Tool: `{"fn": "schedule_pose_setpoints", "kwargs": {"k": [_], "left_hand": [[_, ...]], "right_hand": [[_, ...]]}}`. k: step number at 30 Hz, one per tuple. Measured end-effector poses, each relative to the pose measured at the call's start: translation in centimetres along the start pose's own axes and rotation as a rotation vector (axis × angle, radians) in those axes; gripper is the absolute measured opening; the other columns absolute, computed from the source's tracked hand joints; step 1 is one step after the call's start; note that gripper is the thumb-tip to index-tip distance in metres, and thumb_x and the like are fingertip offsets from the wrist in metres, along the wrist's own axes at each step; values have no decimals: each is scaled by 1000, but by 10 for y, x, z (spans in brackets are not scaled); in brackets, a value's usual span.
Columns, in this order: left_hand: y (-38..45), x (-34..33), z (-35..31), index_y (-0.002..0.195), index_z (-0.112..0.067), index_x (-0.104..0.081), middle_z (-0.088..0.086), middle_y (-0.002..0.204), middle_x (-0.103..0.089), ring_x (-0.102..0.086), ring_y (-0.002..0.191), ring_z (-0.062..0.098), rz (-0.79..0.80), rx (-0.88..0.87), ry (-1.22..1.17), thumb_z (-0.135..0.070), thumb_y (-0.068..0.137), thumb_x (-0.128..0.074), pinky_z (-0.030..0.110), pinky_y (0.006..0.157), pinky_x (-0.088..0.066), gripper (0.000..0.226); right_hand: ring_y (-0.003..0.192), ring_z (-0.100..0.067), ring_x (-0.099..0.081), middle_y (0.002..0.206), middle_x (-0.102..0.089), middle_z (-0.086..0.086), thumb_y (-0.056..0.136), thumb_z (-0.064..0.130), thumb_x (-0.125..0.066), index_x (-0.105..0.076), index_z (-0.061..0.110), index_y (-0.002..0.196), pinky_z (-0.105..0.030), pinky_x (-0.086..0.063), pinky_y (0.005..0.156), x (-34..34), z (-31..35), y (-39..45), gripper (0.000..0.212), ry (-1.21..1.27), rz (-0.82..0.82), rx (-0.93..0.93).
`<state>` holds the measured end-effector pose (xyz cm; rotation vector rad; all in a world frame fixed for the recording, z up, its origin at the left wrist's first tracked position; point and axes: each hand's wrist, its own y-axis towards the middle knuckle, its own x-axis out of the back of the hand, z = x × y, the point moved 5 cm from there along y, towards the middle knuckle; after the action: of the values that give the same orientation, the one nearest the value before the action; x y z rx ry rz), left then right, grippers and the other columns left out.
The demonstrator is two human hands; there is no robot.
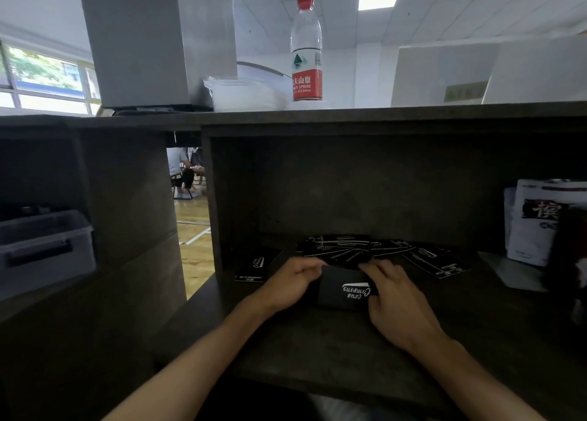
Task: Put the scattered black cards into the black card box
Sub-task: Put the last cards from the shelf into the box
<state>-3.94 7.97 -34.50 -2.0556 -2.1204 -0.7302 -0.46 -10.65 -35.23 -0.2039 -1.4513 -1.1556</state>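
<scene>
Holding the black card box (344,289) between your left hand (293,281) and right hand (392,297), fingers curled round its ends, you steady it on the bench (317,350) just near of the scattered black cards (381,252), probably for an easy reach.

A clear water bottle (306,47) with a red cap is standing on top of the dark wooden shelf (317,116). A clear plastic tub (247,93) is sitting beside it. A grey plastic box (44,249) is resting in the left cubby. A white packet (540,220) is leaning at the right.
</scene>
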Motion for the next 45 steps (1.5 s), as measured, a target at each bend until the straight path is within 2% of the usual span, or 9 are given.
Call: {"fn": "schedule_pose_setpoints", "kwargs": {"k": [6,9,13,17,22,29,33,38,45], "left_hand": [[-1,68,26,124,-23,-60,2,124,-62,-57,115,15,-474,183,772,-27,98,-50,41,106,-42,28],[-8,82,51,123,-19,-60,8,133,-56,-44,129,28,-368,451,1120,-48,97,-43,47,109,-29,43],[-4,59,37,97,-24,-69,2,110,-65,-50,119,25,-445,274,1226,-55,95,-39,46,102,-32,43],[10,71,28,109,-26,-65,3,116,-60,-52,115,25,-427,183,1132,-34,88,-58,42,99,-39,23],[31,95,43,144,-24,-42,1,145,-46,-47,129,23,91,585,768,-37,79,-75,32,105,-40,74],[37,111,48,144,-26,-41,0,145,-45,-46,129,26,194,699,811,-62,50,-85,38,103,-42,110],[35,111,50,122,-17,-61,2,123,-61,-58,114,23,48,599,778,-48,65,-85,30,86,-46,69],[20,111,17,92,-19,-63,1,97,-68,-65,94,18,-666,114,304,-13,92,-61,23,75,-47,7],[-11,34,3,99,-8,-65,8,95,-73,-65,86,14,-280,91,49,-13,95,-60,21,67,-51,9]], "right_hand": [[112,-7,-38,121,-48,10,89,19,-54,-47,31,127,-26,-45,90,2,1,-1,41,-17,-34,16],[113,-7,-38,123,-48,10,89,19,-54,-46,31,129,-25,-45,90,1,1,-1,42,-22,-30,22],[112,-7,-38,122,-48,9,89,20,-54,-46,32,128,-24,-45,89,3,2,-2,41,-24,-35,16],[113,-8,-38,122,-49,9,89,20,-54,-47,31,128,-25,-44,90,2,2,-1,41,-20,-38,18],[113,-10,-39,121,-50,8,88,19,-53,-48,30,125,-26,-44,90,3,2,-1,39,-16,-37,22],[115,-9,-39,124,-49,9,89,19,-52,-46,30,129,-24,-44,91,3,2,-1,42,-14,-37,17],[115,-7,-39,124,-49,10,90,21,-53,-46,31,130,-24,-44,91,3,2,-1,42,-9,-32,9],[115,-8,-40,125,-50,9,90,20,-53,-46,30,131,-24,-44,90,3,2,-1,43,-7,-37,7],[112,-10,-46,125,-38,7,87,21,-57,-43,28,131,-27,-49,84,8,1,-4,47,18,-59,-25]]}}
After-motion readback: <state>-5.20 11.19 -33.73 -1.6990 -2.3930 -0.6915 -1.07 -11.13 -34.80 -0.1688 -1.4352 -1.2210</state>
